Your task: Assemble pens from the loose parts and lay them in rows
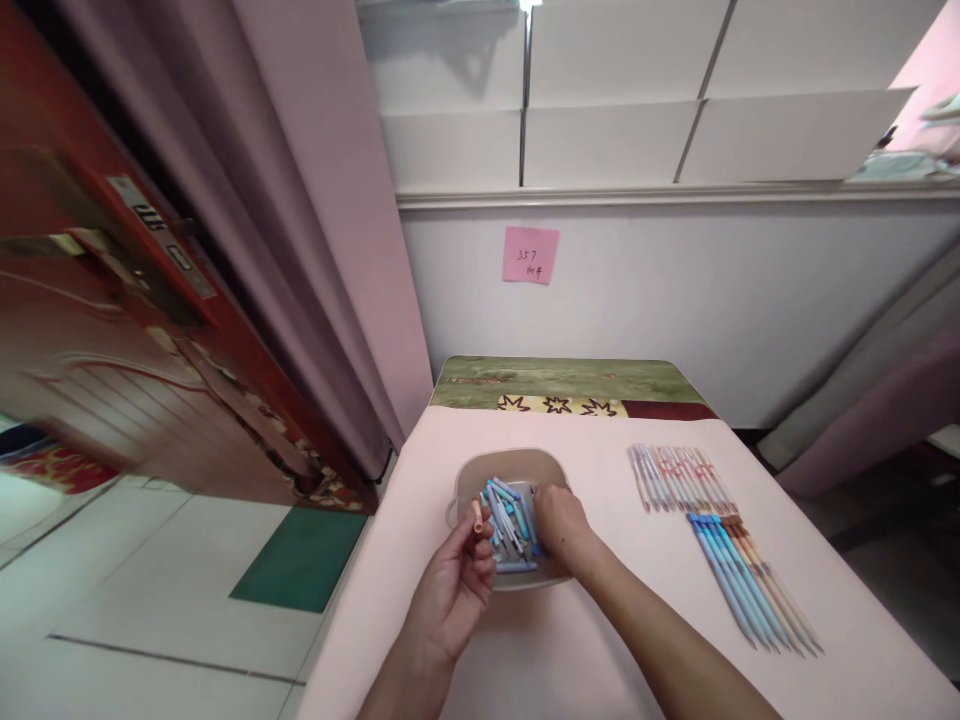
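Note:
My left hand [459,580] pinches a small peach-coloured pen cap [477,516] at the near left rim of a beige plastic basin [514,462]. The cap's hollow end faces me. Inside the basin lie several blue and lilac pen parts [504,505], jumbled together, some with dark tips. My right hand [561,520] reaches over the basin's right side with its fingers curled down among these parts. The fingertips are out of sight, so what they grip cannot be made out.
On the pink-covered table [600,650], a row of clear pen barrels [679,478] lies to the right. Nearer to me are blue and brown pens [750,585] side by side. A green patterned strip [562,375] shows at the far edge, below a wall with a pink note [530,255].

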Demonstrator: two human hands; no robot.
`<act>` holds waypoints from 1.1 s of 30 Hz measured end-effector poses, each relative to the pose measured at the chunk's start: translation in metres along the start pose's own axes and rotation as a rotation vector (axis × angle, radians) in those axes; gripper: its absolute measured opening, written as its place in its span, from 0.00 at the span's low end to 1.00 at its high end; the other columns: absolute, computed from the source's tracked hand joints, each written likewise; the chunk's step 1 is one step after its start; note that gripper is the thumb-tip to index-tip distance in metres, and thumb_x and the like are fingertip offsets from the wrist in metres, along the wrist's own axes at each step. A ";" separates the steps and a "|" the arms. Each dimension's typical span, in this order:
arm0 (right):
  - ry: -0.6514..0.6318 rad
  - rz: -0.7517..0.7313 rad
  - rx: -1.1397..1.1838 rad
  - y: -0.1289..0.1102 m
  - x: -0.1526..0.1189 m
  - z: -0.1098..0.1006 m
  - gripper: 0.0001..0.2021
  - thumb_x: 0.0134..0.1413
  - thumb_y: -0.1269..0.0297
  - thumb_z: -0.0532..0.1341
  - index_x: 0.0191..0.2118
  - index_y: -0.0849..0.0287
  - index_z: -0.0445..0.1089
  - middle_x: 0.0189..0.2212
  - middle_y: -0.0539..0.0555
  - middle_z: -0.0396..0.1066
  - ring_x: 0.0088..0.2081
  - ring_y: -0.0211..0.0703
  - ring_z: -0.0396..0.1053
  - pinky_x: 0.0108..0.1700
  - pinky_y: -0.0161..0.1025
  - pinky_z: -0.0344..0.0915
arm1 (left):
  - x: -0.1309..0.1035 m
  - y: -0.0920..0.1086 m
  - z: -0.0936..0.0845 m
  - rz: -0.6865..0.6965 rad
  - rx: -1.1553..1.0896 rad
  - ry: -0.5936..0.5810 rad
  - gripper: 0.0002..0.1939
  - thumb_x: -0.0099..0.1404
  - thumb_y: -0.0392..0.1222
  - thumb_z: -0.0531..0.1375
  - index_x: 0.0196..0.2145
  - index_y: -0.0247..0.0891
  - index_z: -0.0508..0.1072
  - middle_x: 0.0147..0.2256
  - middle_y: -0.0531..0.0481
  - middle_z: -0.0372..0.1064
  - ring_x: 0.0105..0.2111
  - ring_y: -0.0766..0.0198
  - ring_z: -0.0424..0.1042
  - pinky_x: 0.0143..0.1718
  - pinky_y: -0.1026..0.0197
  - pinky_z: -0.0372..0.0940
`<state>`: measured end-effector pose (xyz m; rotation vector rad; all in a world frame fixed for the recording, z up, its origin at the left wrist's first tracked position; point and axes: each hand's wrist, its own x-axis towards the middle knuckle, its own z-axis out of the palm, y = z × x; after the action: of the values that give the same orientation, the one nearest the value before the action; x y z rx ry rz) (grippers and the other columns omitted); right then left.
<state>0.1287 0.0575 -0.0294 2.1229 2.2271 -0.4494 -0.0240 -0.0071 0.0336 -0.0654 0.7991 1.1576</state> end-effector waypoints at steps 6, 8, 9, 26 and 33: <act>0.023 0.052 0.003 -0.004 0.006 0.010 0.14 0.61 0.78 0.47 0.45 0.70 0.68 0.35 0.70 0.75 0.39 0.51 0.76 0.38 0.40 0.69 | 0.003 0.006 -0.003 0.102 -0.016 0.073 0.06 0.65 0.29 0.54 0.34 0.30 0.71 0.28 0.46 0.71 0.20 0.74 0.69 0.20 0.75 0.67; 0.024 0.064 0.004 -0.005 0.006 0.011 0.14 0.61 0.77 0.47 0.45 0.71 0.68 0.35 0.70 0.75 0.39 0.51 0.76 0.38 0.39 0.69 | 0.004 0.010 -0.004 0.130 -0.031 0.098 0.07 0.64 0.27 0.54 0.34 0.30 0.71 0.30 0.44 0.72 0.22 0.72 0.72 0.22 0.74 0.69; 0.023 0.064 0.005 -0.005 0.007 0.011 0.14 0.60 0.77 0.48 0.44 0.71 0.69 0.35 0.70 0.75 0.40 0.51 0.76 0.39 0.39 0.69 | 0.003 0.012 -0.005 0.128 -0.043 0.099 0.08 0.64 0.26 0.53 0.33 0.30 0.72 0.30 0.43 0.72 0.23 0.71 0.73 0.23 0.73 0.69; 0.013 0.050 -0.010 -0.001 0.010 0.001 0.12 0.55 0.77 0.54 0.41 0.68 0.73 0.36 0.67 0.76 0.40 0.51 0.75 0.39 0.38 0.68 | 0.001 0.021 -0.015 0.115 -0.067 0.094 0.08 0.64 0.24 0.52 0.33 0.28 0.69 0.34 0.39 0.73 0.24 0.71 0.72 0.23 0.73 0.69; 0.030 -0.021 -0.023 -0.008 -0.009 -0.022 0.16 0.58 0.63 0.51 0.45 0.65 0.71 0.40 0.68 0.74 0.43 0.56 0.73 0.42 0.46 0.67 | 0.005 0.022 -0.022 0.131 -0.068 0.093 0.10 0.62 0.22 0.50 0.30 0.27 0.68 0.34 0.36 0.72 0.23 0.72 0.71 0.21 0.73 0.67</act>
<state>0.1253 0.0536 -0.0050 2.1111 2.2604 -0.3941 -0.0529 -0.0029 0.0222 -0.1256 0.8563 1.3128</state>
